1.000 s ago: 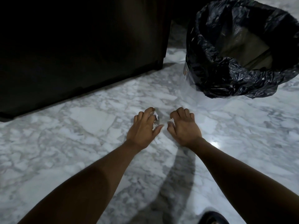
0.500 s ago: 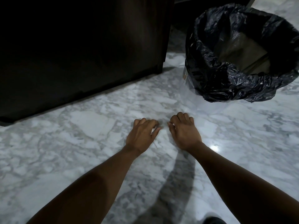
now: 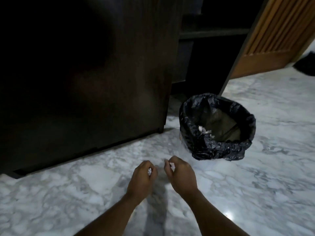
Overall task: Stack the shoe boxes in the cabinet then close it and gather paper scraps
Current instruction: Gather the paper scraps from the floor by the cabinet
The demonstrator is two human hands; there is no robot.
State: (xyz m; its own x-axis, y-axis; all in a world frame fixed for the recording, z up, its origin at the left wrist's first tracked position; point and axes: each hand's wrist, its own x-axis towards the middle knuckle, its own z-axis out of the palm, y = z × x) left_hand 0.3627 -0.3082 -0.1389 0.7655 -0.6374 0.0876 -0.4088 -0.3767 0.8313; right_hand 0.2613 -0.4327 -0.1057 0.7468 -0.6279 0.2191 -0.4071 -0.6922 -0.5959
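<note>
My left hand (image 3: pixel 142 179) is curled shut on a small white paper scrap (image 3: pixel 149 171) just above the marble floor. Beside it, a little apart, my right hand (image 3: pixel 180 174) pinches another white paper scrap (image 3: pixel 172 166) between its fingers. Both hands hover in front of the dark wooden cabinet (image 3: pixel 85 74), whose front is shut. To the right of the hands stands a bin with a black bag (image 3: pixel 218 150); a few white paper scraps (image 3: pixel 205 130) lie inside it. No shoe boxes are in view.
The white and grey marble floor (image 3: pixel 264 176) spreads all around. A brown slatted door (image 3: pixel 276 34) stands open at the upper right, with dark shelves (image 3: pixel 209 33) behind it. A dark object (image 3: pixel 306 63) lies at the far right edge.
Both hands have lifted off the floor with the scraps closed in their fingers. The view has pulled back and up, so the bin looks farther away and the open slatted door shows.
</note>
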